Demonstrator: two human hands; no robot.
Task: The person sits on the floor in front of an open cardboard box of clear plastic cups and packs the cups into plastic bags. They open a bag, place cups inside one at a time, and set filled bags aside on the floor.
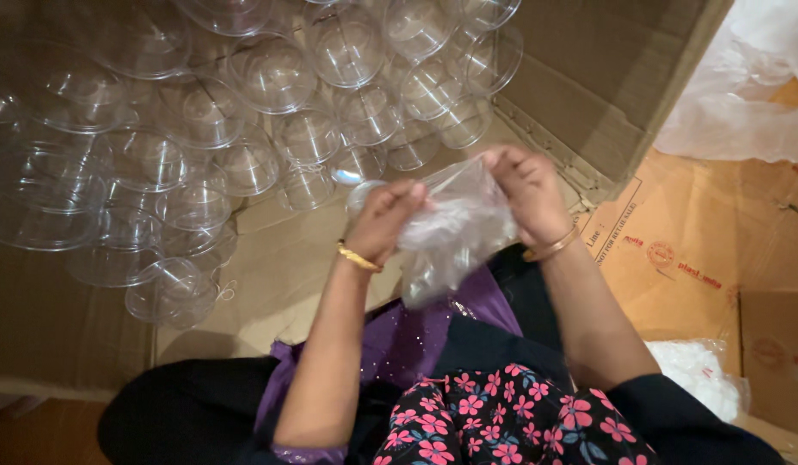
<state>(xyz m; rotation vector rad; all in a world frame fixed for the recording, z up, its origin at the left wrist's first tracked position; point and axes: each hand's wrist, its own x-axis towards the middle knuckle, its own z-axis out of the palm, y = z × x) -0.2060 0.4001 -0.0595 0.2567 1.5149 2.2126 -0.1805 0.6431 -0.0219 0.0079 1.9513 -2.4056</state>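
Head view: left hand point(383, 220), right hand point(526, 191) both pinching clear plastic bag point(455, 231); clear cups point(270, 129) heaped on cardboard point(278, 275).

A flattened brown cardboard sheet point(270, 275) serves as the floor here. On its upper left part lies a wide heap of clear plastic cups point(244, 112), many tipped on their sides. Off its right edge sit a crumpled white plastic bag point(743, 95) at the top and a bag of white pieces point(700, 370) lower down.
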